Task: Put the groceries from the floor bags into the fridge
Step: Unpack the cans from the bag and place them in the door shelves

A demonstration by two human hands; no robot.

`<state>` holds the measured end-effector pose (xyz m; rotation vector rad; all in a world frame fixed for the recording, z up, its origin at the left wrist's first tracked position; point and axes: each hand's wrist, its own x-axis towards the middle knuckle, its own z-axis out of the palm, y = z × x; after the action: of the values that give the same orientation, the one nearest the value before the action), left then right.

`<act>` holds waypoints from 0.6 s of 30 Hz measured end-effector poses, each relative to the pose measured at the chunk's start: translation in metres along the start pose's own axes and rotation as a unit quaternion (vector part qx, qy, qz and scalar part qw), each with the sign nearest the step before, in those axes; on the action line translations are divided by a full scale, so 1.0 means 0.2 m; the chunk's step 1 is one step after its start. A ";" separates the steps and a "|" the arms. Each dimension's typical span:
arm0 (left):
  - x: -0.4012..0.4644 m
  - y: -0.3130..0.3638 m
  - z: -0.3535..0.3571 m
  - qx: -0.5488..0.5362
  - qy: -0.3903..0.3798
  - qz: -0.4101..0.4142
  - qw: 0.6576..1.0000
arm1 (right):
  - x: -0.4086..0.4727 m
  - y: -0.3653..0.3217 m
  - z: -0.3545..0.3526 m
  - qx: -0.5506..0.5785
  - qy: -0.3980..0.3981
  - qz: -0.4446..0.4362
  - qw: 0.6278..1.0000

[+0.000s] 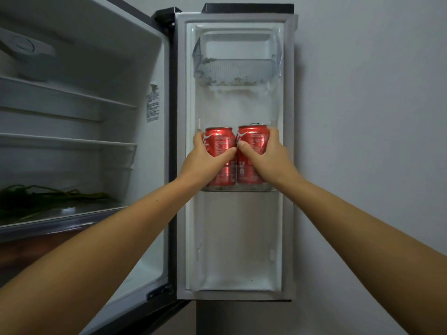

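Both hands curl around red cans: left hand (205, 157) on the left can (220, 155), right hand (262, 156) on the right can (251, 153), both standing in the door shelf (242, 189). Cans seem stiff, smooth, probably slippery; the middle of the wall is the best place to hold.

Dim, flat light, soft throughout, wide-angle bending at edges; fridge interior (72, 117) perhaps unlit.

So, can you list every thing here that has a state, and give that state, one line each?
Fridge door: open.
Left cola can: upright in the middle door bin, held by the left hand.
Right cola can: upright beside it, held by the right hand.
Top door bin: dirty with crumbs.
Greens: lying on a fridge shelf.
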<state>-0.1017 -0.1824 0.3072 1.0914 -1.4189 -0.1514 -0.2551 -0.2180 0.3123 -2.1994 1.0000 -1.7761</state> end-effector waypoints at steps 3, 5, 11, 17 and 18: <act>-0.06 0.01 0.02 0.007 0.015 0.016 1.000 | -0.03 0.01 -0.02 -0.019 -0.026 -0.024 0.999; -0.12 0.02 0.02 -0.008 0.021 0.013 1.000 | -0.06 0.03 -0.05 -0.023 -0.048 -0.039 0.998; -0.41 -0.01 -0.01 0.018 0.101 -0.036 0.994 | -0.33 0.02 -0.11 -0.045 0.014 -0.149 0.988; -0.96 -0.11 -0.25 0.128 0.136 -0.092 0.978 | -0.82 -0.11 0.22 0.030 -0.107 -0.259 0.959; -1.06 -0.11 -0.33 0.153 0.145 -0.106 0.972 | -0.91 -0.15 0.30 0.043 -0.144 -0.249 0.957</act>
<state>-0.0841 -0.0176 0.1571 1.4565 -1.0820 0.0777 -0.2027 -0.1073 0.1609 -2.7154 0.3150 -1.5438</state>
